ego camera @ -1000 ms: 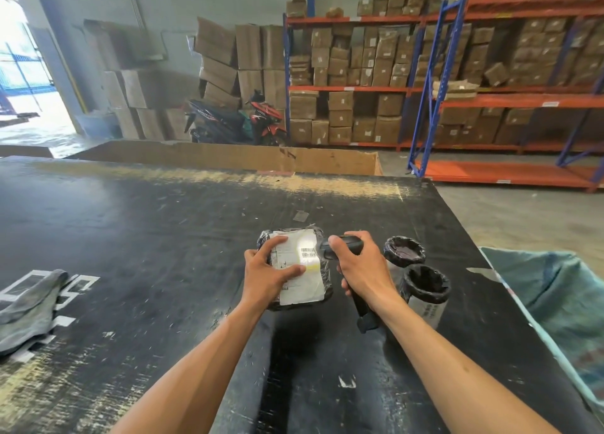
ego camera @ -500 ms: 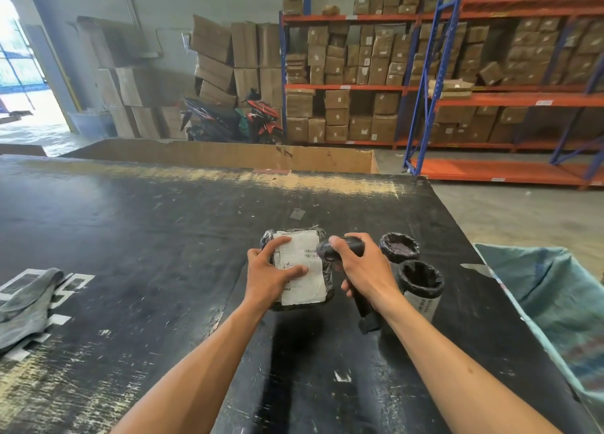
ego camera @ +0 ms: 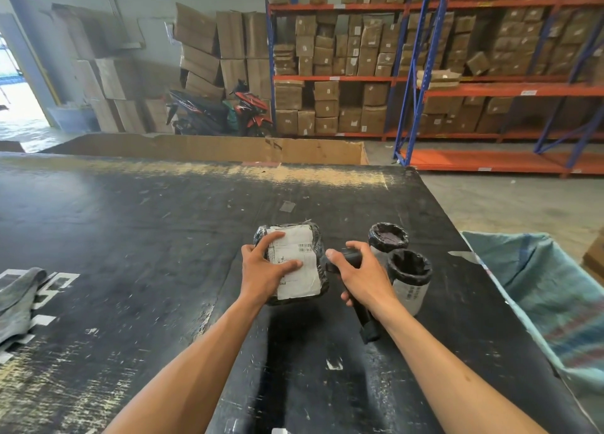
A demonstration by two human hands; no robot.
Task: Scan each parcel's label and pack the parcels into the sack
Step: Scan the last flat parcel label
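parcel (ego camera: 294,263) on table (ego camera: 130,253), scanner (ego camera: 354,270) right of it, sack (ego camera: 539,296) beyond table's right edge

Both forearms were bare to the frame's lower edge; no sleeve showed. The left hand (ego camera: 266,270) and right hand (ego camera: 362,275), seen above the black table (ego camera: 130,253), carried no glove, ring, or watch.

The black handheld barcode scanner (ego camera: 354,271), gripped in the right hand (ego camera: 362,275), is now drawn back to the right of the black plastic-wrapped parcel (ego camera: 294,267), its nose no longer held over the white paper label (ego camera: 299,263).
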